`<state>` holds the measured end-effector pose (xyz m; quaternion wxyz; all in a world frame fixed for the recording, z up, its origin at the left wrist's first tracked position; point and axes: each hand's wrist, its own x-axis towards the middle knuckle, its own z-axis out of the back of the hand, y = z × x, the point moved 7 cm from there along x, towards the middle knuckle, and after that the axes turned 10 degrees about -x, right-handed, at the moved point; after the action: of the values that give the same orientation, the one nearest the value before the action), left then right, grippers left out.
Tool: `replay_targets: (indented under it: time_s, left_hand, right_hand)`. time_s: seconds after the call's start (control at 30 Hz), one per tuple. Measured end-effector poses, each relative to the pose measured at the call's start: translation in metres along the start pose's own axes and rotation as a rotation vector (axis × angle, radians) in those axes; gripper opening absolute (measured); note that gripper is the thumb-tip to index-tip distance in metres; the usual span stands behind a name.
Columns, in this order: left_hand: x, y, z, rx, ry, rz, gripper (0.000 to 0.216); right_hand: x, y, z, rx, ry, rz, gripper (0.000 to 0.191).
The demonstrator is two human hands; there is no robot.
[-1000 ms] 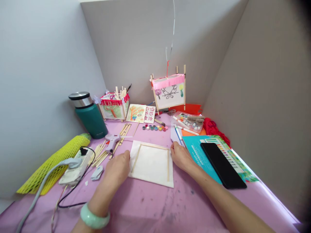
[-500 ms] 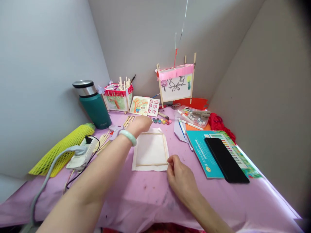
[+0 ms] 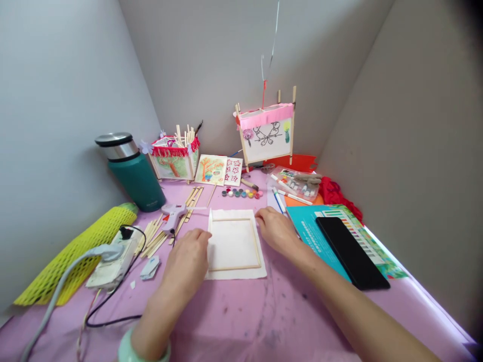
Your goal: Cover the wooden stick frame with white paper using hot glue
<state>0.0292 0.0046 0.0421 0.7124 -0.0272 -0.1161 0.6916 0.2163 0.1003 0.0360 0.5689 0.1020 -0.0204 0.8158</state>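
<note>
A white sheet (image 3: 234, 246) lies on the pink-covered table, with a square of thin wooden sticks (image 3: 257, 241) on it. My left hand (image 3: 186, 261) rests at the sheet's left edge, fingers curled and holding nothing. My right hand (image 3: 275, 231) sits at the frame's far right corner, its fingertips at or very near the sticks and holding nothing. A lilac hot glue gun (image 3: 173, 216) lies beyond my left hand, beside loose craft sticks (image 3: 151, 241).
A power strip (image 3: 113, 261) and cables lie at left, by a green flask (image 3: 132, 176) and yellow foam netting (image 3: 75, 256). Ahead stand stick-framed paper lanterns (image 3: 266, 133) and paint pots (image 3: 241, 193). A black tablet (image 3: 350, 254) lies on a teal booklet (image 3: 311, 226) at right.
My left hand has come back from above the sheet's far side to its left edge. My right hand moved up to the far corner. A stick now shows along the frame's near side.
</note>
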Motion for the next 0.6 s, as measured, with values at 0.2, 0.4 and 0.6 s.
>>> replay_targets:
  time_s: [0.2,0.4,0.6]
  left_hand:
    - [-0.015,0.013,-0.005,-0.034,0.012,0.003,0.033]
    - [0.026,0.002,-0.007,0.051,0.092,-0.091,0.045]
    - [0.044,0.005,-0.018,0.037,0.104,-0.113,0.046]
  right_hand:
    - [0.011,0.007,-0.025,-0.057,0.008,-0.039,0.039]
    - [-0.006,0.015,-0.014,-0.066,-0.053,-0.03,0.039]
    - [-0.021,0.013,-0.009,-0.05,-0.08,-0.017,0.033]
